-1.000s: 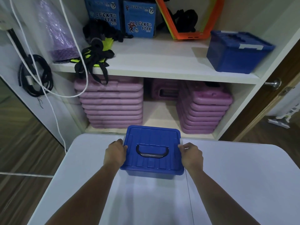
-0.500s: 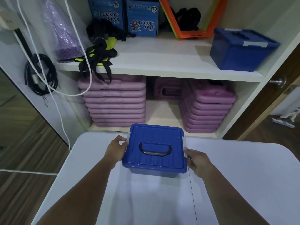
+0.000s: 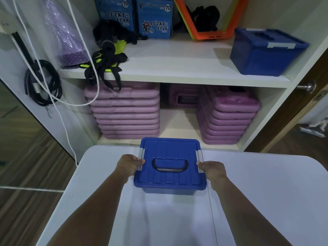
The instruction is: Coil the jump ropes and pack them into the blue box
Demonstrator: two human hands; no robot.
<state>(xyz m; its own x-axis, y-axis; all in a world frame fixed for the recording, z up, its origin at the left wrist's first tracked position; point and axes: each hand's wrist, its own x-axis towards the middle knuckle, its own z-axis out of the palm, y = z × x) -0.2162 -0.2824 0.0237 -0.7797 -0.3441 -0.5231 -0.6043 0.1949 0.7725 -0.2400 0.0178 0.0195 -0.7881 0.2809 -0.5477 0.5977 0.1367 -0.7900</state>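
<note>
- While my left hand (image 3: 130, 166) and my right hand (image 3: 212, 170) each clamp with curled fingers on 1 side of the blue box (image 3: 169, 178), at its 2 grey latches (image 3: 142, 158), the box stands on the white table (image 3: 266, 192), near the far edge, and its lid (image 3: 170, 150) is closed.
- If I pull 1 latch harder than the other, I think the box can turn or slide off that far edge.
- If both latches release suddenly, the lid may spring up and the box may tip.
- I cannot tell surely which things are the jump ropes: a black tangle (image 3: 106, 64) lies on the shelf (image 3: 177, 64), and a black coil (image 3: 42, 84) hangs at the left. I may take the wrong one.
- A white cord (image 3: 92, 71) hangs across the tangle, so pulling the tangle can drag the cord with it.
- A second blue box (image 3: 266, 52) stands on the shelf at the right, and I could confuse the 2.
</note>
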